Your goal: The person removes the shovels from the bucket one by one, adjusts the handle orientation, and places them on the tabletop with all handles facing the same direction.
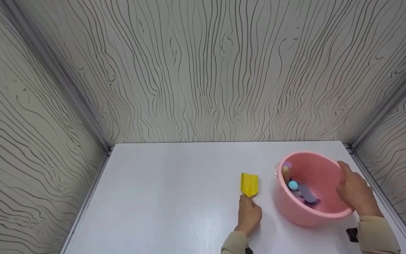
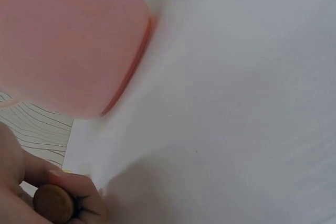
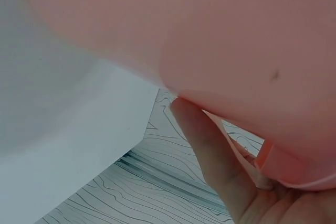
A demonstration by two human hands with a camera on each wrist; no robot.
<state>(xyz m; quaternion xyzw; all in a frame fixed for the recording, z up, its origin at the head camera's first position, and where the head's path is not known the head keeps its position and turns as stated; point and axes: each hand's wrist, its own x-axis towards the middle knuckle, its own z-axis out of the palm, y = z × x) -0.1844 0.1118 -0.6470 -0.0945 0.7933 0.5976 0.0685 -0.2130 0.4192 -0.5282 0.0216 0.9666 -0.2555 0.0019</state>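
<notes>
A small yellow shovel (image 1: 249,184) is held by my left hand (image 1: 248,214) just above or on the white table, its blade pointing away from me. In the left wrist view, the round wooden end of its handle (image 2: 54,204) shows between the curled fingers (image 2: 84,190). To the right is a pink bucket (image 1: 300,214), whose rim my right hand (image 1: 357,192) grips on the right side. Inside it lie several things: a purple-grey piece (image 1: 307,194), a light-blue round end (image 1: 293,185) and a tan handle (image 1: 286,173). Their full shapes are partly hidden.
The white table (image 1: 160,197) extends to the left of the shovel. Wood-grain patterned panels (image 1: 206,70) stand behind it and at both sides, with grey metal strips (image 1: 56,77) along the corners. The bucket is near the table's right edge.
</notes>
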